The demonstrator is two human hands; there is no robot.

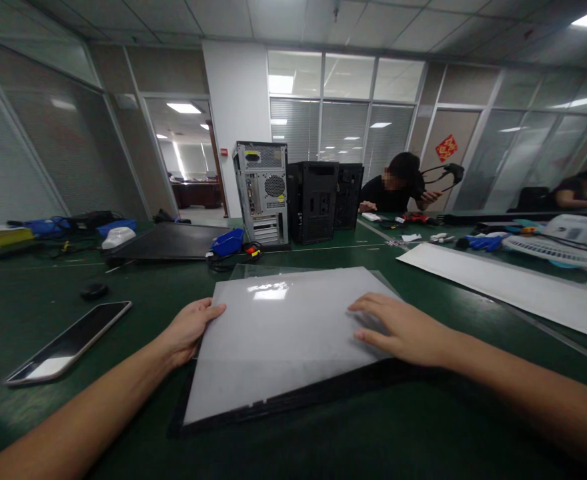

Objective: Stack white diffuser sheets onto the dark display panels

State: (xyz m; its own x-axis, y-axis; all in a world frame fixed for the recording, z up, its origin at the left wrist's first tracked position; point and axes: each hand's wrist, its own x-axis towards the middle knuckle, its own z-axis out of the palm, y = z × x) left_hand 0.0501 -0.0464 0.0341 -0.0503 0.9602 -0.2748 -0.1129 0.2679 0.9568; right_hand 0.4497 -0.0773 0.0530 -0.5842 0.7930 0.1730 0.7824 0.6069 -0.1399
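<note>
A glossy white rectangular sheet point(283, 333), reflecting a ceiling light, is in front of me, tilted with its near left corner toward me. My left hand point(189, 331) is closed on its left edge, thumb on top and the other fingers underneath. Over the right part of the sheet, my right hand point(406, 331) is spread with its fingers stretched out; whether the fingertips touch it I cannot tell. A clear film point(242, 271) sticks out past the far edge. Below the near edge shows a dark border point(318, 393), perhaps a shadow or another panel.
A phone point(71, 343) lies left on the green table point(148, 433). Computer cases point(263, 193) stand at the back, beside a flat black panel point(168, 241). A long white panel point(513, 287) lies right, near blue gloves point(486, 241). A person point(393, 187) sits across the table.
</note>
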